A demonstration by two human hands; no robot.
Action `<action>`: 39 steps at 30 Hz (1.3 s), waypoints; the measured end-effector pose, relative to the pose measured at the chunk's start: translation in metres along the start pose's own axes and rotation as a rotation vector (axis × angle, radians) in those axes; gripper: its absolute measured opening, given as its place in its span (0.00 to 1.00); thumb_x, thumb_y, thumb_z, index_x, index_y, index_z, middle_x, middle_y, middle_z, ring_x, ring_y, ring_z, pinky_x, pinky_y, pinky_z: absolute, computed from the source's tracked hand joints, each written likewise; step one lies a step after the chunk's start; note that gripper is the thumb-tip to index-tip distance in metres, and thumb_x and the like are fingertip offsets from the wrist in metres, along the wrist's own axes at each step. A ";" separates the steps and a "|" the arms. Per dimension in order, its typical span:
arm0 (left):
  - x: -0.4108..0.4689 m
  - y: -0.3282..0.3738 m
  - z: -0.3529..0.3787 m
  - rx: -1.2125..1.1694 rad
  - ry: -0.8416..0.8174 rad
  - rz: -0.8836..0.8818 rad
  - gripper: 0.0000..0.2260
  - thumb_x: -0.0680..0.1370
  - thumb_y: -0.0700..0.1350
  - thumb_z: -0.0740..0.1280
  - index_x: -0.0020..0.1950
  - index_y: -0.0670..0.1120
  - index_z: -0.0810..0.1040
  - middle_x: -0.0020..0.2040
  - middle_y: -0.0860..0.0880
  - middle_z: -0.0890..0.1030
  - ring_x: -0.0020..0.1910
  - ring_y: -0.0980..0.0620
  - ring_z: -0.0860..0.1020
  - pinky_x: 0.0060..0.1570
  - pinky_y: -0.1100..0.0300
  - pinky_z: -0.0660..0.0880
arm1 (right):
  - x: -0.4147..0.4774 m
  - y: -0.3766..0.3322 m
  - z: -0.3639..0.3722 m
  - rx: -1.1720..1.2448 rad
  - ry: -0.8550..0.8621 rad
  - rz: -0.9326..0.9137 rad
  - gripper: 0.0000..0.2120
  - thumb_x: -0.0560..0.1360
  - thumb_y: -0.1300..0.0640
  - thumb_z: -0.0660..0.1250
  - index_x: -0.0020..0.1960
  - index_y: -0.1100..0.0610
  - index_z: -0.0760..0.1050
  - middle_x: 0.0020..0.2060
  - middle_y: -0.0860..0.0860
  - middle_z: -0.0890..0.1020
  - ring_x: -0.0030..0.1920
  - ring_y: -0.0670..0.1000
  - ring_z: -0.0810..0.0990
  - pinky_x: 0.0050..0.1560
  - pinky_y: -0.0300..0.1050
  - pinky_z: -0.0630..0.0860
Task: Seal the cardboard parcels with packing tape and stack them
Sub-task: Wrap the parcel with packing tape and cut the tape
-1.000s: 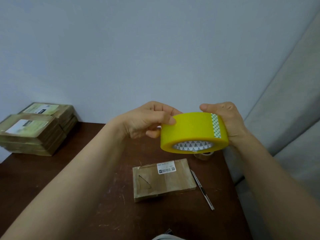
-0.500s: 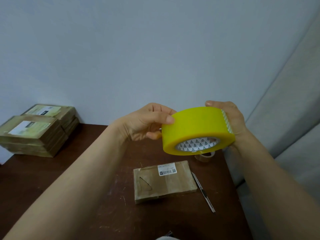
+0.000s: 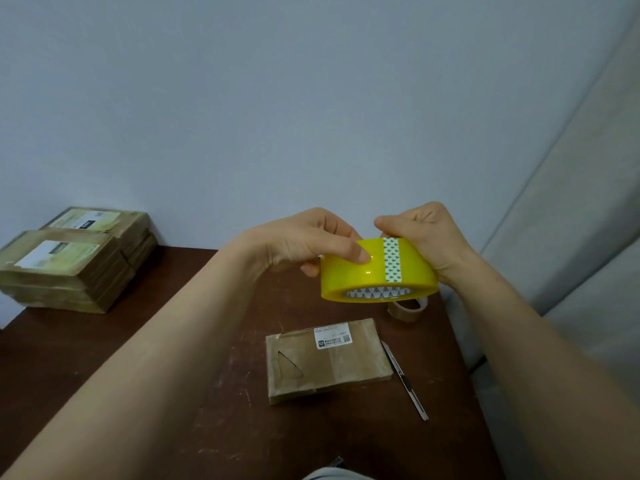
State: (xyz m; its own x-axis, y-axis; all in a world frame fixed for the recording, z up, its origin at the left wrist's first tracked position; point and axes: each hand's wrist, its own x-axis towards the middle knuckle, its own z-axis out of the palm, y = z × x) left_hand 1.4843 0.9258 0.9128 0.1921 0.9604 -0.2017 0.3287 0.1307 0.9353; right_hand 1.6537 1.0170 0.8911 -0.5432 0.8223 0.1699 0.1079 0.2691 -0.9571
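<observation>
Both forearms raised above table (image 3: 173, 341); left hand (image 3: 304, 244) thumb presses yellow tape roll (image 3: 377, 271); right hand (image 3: 422, 237) curled, gripping roll's far side.

One wide-angle view sits at the person's head and faces forward and down. Both forearms run in from the lower corners, close to the lens, to the left hand (image 3: 298, 244) and right hand (image 3: 426, 237), which grip the yellow tape roll (image 3: 363, 275) at mid-frame. Beyond and below lies the table (image 3: 52, 341); the wall (image 3: 277, 98) fills the upper half
</observation>
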 end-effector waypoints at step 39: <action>0.054 -0.057 0.016 -0.046 0.100 -0.130 0.17 0.74 0.62 0.66 0.47 0.50 0.80 0.35 0.55 0.82 0.31 0.56 0.80 0.26 0.65 0.72 | 0.028 0.066 0.010 -0.045 0.017 0.237 0.19 0.75 0.53 0.69 0.33 0.67 0.74 0.28 0.59 0.71 0.29 0.54 0.70 0.31 0.43 0.67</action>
State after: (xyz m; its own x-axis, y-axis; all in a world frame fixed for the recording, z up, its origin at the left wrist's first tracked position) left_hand 1.4905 0.9661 0.8439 0.0573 0.9539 -0.2946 0.3017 0.2647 0.9159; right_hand 1.6371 1.0524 0.8307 -0.4843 0.8733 -0.0534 0.2674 0.0895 -0.9594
